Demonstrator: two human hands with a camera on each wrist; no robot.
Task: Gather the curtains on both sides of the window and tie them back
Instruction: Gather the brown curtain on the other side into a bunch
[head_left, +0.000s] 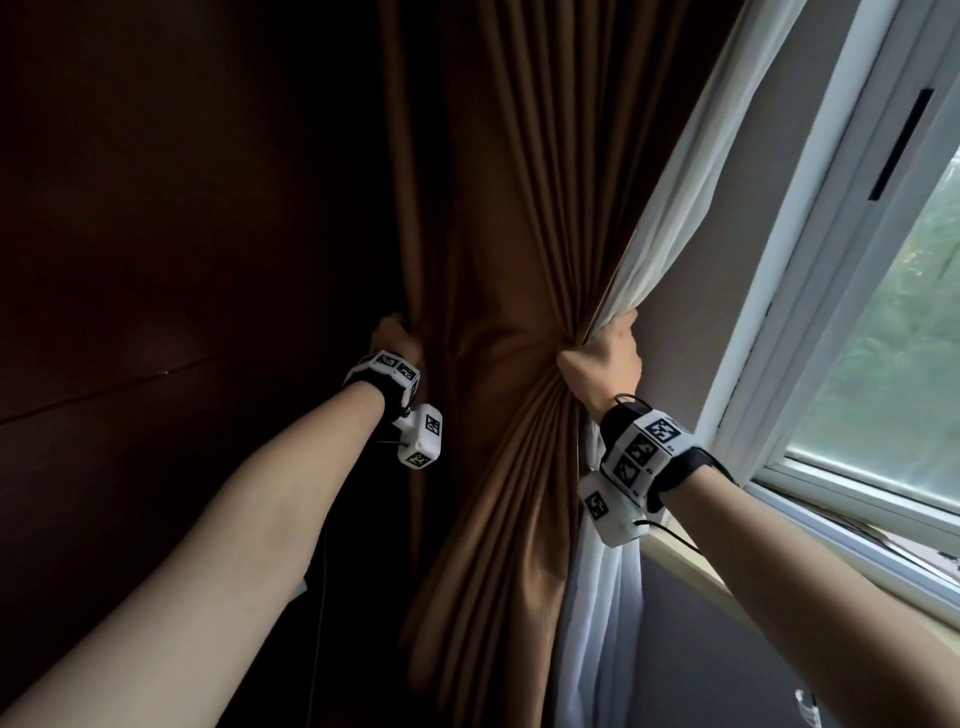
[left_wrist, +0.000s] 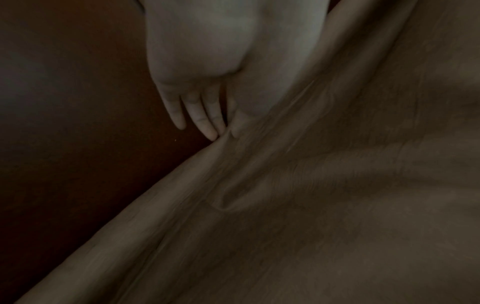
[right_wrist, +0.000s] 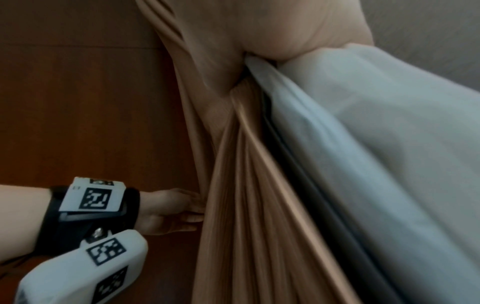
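Observation:
A brown pleated curtain (head_left: 498, 234) hangs in the middle of the head view, with a white sheer curtain (head_left: 691, 171) along its right side. My right hand (head_left: 602, 358) grips both fabrics bunched together at about waist height of the curtain. In the right wrist view its palm (right_wrist: 285, 30) squeezes the brown curtain (right_wrist: 246, 185) and the sheer curtain (right_wrist: 363, 144). My left hand (head_left: 395, 338) holds the brown curtain's left edge. Its fingers (left_wrist: 205, 123) and thumb pinch a fold of the brown curtain (left_wrist: 311, 205). The left hand (right_wrist: 176, 209) also shows low in the right wrist view.
A dark wooden wall panel (head_left: 156, 260) fills the left side. The white window frame (head_left: 831, 260) and its sill (head_left: 779, 577) run along the right, with grey wall (head_left: 727, 649) below the sill.

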